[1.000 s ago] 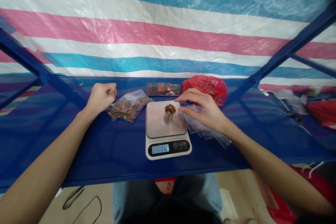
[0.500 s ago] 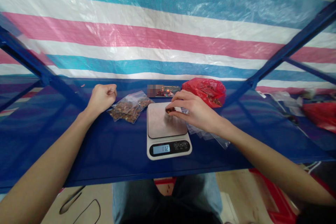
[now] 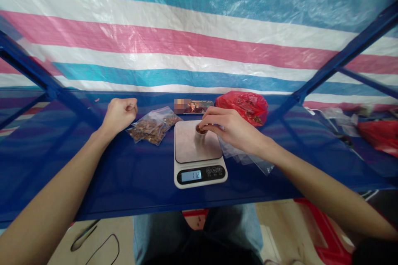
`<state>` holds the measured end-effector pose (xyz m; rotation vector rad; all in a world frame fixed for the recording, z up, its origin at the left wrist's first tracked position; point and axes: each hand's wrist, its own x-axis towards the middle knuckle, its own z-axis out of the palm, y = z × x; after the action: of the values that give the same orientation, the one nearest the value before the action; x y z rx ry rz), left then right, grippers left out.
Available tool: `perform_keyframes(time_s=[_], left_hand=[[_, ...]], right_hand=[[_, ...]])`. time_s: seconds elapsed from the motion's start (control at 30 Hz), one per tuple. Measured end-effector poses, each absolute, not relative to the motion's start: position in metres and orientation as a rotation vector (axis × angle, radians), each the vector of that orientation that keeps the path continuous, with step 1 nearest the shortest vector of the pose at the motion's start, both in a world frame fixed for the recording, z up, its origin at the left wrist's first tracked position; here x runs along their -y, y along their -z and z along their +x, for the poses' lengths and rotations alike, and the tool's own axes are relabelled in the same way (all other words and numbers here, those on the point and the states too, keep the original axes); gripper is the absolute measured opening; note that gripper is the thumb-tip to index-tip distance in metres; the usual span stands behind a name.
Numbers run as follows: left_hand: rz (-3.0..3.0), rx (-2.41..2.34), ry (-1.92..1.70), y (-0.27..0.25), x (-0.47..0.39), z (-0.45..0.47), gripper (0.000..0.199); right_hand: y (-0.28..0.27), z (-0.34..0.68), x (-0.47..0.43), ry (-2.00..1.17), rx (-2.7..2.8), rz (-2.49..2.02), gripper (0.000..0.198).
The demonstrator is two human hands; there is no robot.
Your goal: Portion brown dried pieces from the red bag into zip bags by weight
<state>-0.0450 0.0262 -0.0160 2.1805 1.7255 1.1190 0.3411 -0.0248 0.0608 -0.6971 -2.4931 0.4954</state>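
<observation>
A white kitchen scale with a metal plate stands in front of me, its display lit and reading what looks like 112 or 11.2. On the plate is a small metal cup holding brown dried pieces. My right hand reaches over the cup, its fingertips pinched together at the brown pieces by the rim; what lies between them is partly hidden. My left hand rests closed in a fist on the blue shelf. Beside it lie clear zip bags filled with similar brown pieces.
An open red plastic bag of brown pieces sits behind my right hand. Flat clear bags lie right of the scale. A phone with a lit screen stands behind it. Blue metal braces flank the shelf.
My right hand has shifted slightly, its thumb drawing away from the cup's near side and the fingertips meeting over the rim. The left hand stays put, and the display looks the same.
</observation>
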Motion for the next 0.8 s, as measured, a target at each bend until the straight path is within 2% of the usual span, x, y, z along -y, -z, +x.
perform_keyframes(time_s=[0.3, 0.53, 0.63, 0.8], left_hand=[[2.184, -1.773, -1.1, 0.015, -0.026, -0.043, 0.03], [2.223, -1.78, -1.067, 0.016, -0.025, -0.045, 0.03], [2.231, -1.782, -1.047, 0.016, -0.025, -0.044, 0.03], [2.212, -1.815, -1.019, 0.014, -0.023, -0.042, 0.032]], right_hand=[[-0.062, 0.341, 0.023, -0.489, 2.445, -0.685, 0.021], [-0.085, 0.398, 0.011, -0.245, 2.157, -0.92, 0.012], [-0.071, 0.437, -0.006, -0.21, 2.081, -1.106, 0.012], [-0.038, 0.475, -0.034, -0.334, 2.099, -1.244, 0.018]])
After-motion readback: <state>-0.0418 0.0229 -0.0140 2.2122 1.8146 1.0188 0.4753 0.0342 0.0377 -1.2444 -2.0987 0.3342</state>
